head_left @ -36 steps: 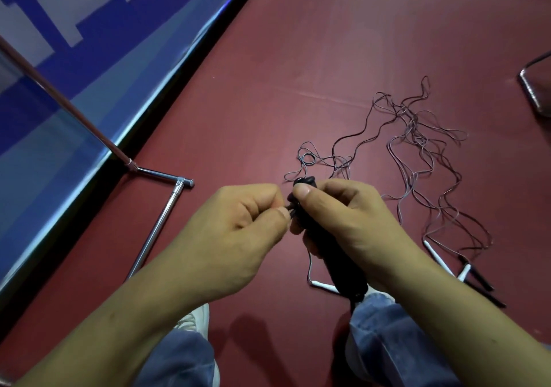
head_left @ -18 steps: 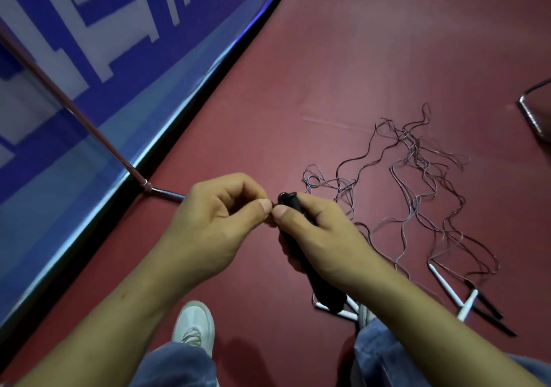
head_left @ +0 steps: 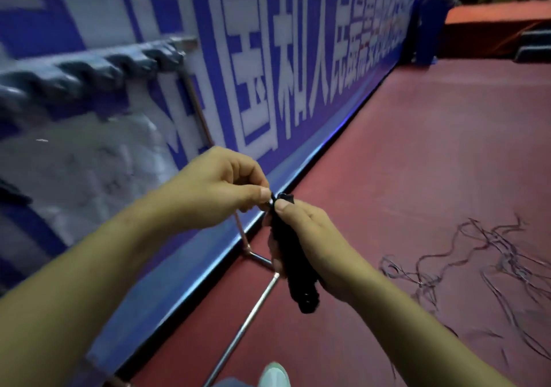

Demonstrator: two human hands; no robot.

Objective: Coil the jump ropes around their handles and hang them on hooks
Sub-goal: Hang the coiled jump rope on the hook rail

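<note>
While the right hand [head_left: 316, 246] grips the black rope-wound jump-rope handles [head_left: 293, 270], the left hand [head_left: 214, 188] pinches the cord end [head_left: 284, 199] at their twelve o'clock between its fingers [head_left: 262, 193]; if that pinch slips, the coil may spring loose.

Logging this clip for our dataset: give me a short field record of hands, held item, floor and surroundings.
left hand: pinches the top end of the black handle
right hand: grips the black handle's shaft
loose ropes: tangled on the red floor, right of the hands
metal rack: stands by the blue banner, at left
hanging: not yet done
</note>
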